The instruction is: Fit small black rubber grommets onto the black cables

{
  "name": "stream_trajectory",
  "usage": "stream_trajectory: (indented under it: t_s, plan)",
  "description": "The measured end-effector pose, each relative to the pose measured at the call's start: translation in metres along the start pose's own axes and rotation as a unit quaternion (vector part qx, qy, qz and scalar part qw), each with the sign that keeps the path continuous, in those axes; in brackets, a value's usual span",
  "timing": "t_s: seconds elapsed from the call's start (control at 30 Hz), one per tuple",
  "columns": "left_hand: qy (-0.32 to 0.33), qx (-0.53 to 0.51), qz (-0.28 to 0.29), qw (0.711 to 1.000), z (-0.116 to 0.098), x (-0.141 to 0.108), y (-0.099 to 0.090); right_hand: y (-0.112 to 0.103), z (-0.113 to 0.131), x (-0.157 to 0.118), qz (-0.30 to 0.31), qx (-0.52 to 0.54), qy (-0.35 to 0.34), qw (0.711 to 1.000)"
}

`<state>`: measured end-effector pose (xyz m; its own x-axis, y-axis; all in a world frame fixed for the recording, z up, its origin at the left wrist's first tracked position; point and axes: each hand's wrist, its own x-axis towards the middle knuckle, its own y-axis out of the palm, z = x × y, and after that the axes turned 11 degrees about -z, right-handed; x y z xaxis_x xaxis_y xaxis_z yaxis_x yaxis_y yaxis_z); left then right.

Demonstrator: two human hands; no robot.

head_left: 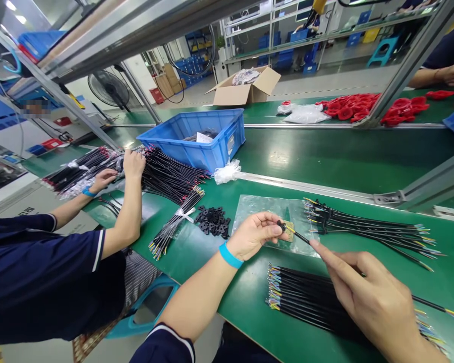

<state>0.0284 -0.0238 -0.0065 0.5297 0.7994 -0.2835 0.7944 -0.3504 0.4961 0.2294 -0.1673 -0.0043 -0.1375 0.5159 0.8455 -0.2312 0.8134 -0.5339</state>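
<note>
My left hand (255, 233) pinches a small black plastic clip (281, 226) between thumb and fingertips. My right hand (371, 287) grips a black cable (302, 238), its yellow-wired end at the clip and its other end sticking out past my wrist. Whether the wires pass through the clip is too small to tell. Below lies a neat row of black cables (310, 297) with stripped coloured ends, partly hidden by my right hand. Behind it rests a bundle of cables (371, 227) with black clips at their left ends. A clear plastic bag (249, 206) lies flat beneath my left hand.
Loose black clips (212, 222) form a pile left of my hand, beside a tied cable bundle (177, 222). A blue bin (196, 136) stands behind. At left, a co-worker's hands (133, 164) handle cables. Metal frame posts (419, 55) and red parts (351, 107) are at the right.
</note>
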Motion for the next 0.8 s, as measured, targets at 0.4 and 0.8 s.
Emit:
stream_trajectory:
  t_s: [0.4, 0.8]
  plan:
    - [0.052, 0.126, -0.038, 0.990, -0.004, 0.000, -0.001, -0.014, -0.005, 0.000, 0.003, -0.058, -0.084, 0.995]
    - [-0.013, 0.161, -0.011, 0.987, 0.002, -0.006, 0.004, -0.014, 0.000, 0.008, -0.013, -0.014, -0.104, 0.994]
